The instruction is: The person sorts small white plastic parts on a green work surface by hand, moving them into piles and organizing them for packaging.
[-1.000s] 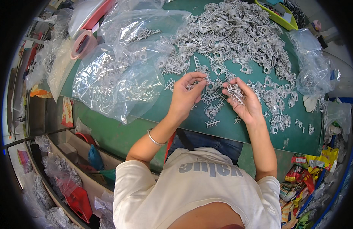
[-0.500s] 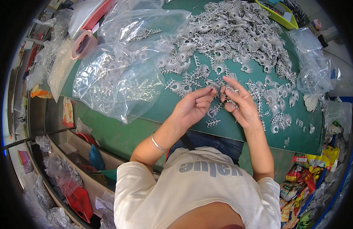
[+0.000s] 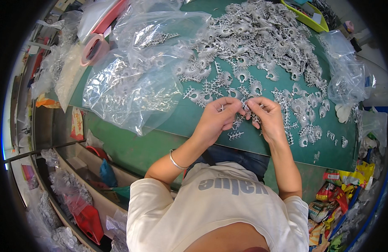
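Observation:
Both hands meet above the near part of a green table (image 3: 227,140). My left hand (image 3: 217,119) is closed, thumb and forefinger pinched on a small grey branched piece whose form is mostly covered by the fingers. My right hand (image 3: 269,117) is closed on a grey piece (image 3: 245,102) of the same sort, its fingertips almost touching those of the left. Around them lie grey fan-shaped pieces with round holes (image 3: 255,87) and grey spiny branched strips (image 3: 235,135). Beyond the hands rises a large heap of such grey pieces (image 3: 261,38).
Clear plastic bags (image 3: 131,92) cover the table's left side, beside a pink-rimmed container (image 3: 94,49). A yellow-green tray (image 3: 307,17) stands at the far right, with another clear bag (image 3: 347,67) below it. Drawers (image 3: 89,180) are at the lower left; colourful packets (image 3: 328,197) lie lower right.
My right hand's fingers have curled in and come together with the left hand's fingertips. My left hand has shifted slightly right and nearer the other hand.

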{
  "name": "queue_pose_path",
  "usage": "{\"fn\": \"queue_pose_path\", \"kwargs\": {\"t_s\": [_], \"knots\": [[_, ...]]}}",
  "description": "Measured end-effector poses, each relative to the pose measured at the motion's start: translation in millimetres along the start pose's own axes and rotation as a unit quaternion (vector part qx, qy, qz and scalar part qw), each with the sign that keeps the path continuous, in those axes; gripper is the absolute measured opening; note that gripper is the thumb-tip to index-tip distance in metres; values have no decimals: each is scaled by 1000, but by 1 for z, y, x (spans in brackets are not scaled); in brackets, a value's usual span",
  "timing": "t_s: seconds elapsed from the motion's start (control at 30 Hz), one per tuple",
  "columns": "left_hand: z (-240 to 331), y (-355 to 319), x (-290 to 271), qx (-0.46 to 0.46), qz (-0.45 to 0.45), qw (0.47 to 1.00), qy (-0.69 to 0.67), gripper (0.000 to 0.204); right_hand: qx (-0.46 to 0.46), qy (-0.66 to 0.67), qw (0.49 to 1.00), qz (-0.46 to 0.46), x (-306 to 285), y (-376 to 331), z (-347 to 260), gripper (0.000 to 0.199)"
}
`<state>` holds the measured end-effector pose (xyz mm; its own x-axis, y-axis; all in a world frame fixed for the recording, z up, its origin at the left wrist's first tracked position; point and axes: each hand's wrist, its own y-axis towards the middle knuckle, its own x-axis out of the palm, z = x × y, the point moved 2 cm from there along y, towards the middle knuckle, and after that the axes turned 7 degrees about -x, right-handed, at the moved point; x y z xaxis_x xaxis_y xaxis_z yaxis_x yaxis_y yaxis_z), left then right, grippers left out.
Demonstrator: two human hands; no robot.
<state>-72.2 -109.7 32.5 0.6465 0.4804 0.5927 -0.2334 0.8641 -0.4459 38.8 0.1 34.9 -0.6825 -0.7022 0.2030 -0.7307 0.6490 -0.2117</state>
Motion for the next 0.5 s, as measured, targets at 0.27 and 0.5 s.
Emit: {"fn": "queue_pose_path", "kwargs": {"t_s": [0.27,0.5], "knots": [[0,2,-9,-1,30,998,-48,16,16,90,996,-2,2,-3,0,20],[38,21,-52,96,90,969,-209,10,74,220,973,-5,-7,-5,12,22]]}}
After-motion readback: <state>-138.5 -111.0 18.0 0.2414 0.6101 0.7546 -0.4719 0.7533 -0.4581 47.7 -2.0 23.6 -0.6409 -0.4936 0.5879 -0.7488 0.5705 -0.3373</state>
